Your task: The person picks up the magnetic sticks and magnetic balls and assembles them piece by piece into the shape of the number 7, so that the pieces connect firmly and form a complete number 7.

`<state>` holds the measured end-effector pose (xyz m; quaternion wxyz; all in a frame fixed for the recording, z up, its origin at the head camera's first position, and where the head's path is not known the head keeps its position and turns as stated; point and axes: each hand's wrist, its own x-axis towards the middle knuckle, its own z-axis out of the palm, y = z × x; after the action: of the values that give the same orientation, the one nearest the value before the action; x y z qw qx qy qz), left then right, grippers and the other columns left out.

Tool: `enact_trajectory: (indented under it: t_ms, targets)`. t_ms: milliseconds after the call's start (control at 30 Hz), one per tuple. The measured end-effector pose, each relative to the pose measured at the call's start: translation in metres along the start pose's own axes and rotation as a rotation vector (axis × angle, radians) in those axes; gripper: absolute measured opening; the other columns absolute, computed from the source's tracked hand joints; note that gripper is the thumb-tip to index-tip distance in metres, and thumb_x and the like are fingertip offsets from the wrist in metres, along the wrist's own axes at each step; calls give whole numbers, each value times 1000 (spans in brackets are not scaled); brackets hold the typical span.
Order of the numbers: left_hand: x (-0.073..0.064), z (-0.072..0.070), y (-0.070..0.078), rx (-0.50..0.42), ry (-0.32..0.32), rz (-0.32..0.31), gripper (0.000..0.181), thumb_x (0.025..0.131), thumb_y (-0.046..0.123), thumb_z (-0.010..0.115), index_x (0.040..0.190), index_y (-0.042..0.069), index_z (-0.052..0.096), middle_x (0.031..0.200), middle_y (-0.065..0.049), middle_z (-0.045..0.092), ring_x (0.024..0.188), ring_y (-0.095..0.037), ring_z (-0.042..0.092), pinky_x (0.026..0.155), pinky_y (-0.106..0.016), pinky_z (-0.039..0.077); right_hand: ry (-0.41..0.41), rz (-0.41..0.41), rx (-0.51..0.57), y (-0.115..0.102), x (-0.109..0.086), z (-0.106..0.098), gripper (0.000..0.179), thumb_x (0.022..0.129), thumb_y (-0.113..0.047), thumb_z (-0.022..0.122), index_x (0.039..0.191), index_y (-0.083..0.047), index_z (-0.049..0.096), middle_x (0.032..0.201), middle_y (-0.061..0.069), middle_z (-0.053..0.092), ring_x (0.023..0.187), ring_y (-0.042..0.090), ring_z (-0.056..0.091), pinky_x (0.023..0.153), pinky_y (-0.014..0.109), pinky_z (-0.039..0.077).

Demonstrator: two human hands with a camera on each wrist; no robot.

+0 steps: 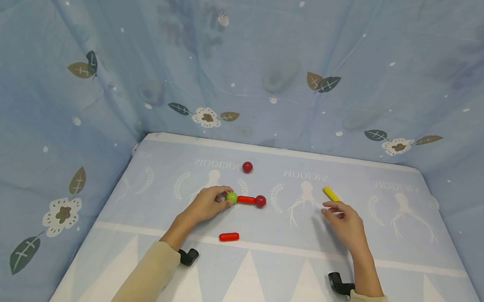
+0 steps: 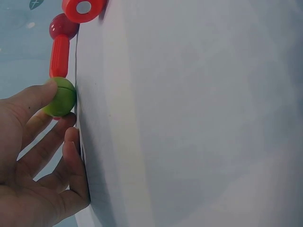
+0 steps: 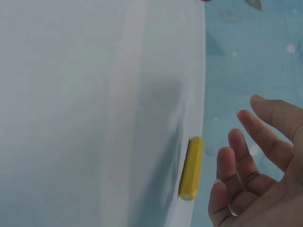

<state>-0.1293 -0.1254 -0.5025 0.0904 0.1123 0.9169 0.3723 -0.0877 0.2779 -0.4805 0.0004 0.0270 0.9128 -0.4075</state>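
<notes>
My left hand pinches a green ball between thumb and fingers. The ball is in line with a red ribbed rod, whose other end meets a dark red ball. In the left wrist view the thumb lies on top of the green ball, with fingertips below it. My right hand hovers with loosely bent fingers, holding nothing. Beside its fingertips lies a yellow rod. The right wrist view shows that yellow rod on the table, apart from the fingers.
A second red rod lies nearer the front, between the hands. Another dark red ball sits farther back. The table has a patterned cover, with blue cloth hanging behind it and on both sides.
</notes>
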Motion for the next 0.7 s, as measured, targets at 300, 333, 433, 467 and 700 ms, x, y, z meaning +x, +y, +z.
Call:
enact_trajectory:
  t_ms: [300,333,433,467,700]
  targets:
    - [0,0,0,-2,0,-10,34,91,22,77,124,18,69,104,4,66,83,-16,55,69,-30,48,106,32,-13,6,17,-18,34,99,-29,66,123,-5,68,112,18,65,94,29,56,69,34,45]
    - [0,0,0,-1,-1,-12,34,91,22,77,124,18,69,104,4,66,83,-15,55,69,-30,48,114,40,-12,7,19,-19,34,99,-29,65,123,-5,68,113,18,65,94,28,55,69,35,45]
    - [0,1,0,1,0,-14,35,91,22,77,125,18,69,105,3,66,83,-15,55,70,-30,48,131,65,1,9,28,-21,35,100,-29,64,124,-4,68,116,20,63,96,30,54,72,38,44]
    - [0,1,0,2,1,-14,35,91,22,77,125,18,69,105,3,66,83,-15,55,70,-30,48,134,73,0,10,30,-21,36,100,-29,63,125,-4,67,117,21,63,97,31,55,73,38,44]
    - [-1,0,1,1,2,-10,34,91,23,76,125,18,69,105,4,66,83,-15,55,69,-30,48,123,127,-10,17,48,-18,37,100,-27,63,127,-2,65,123,26,61,109,42,56,86,49,45]
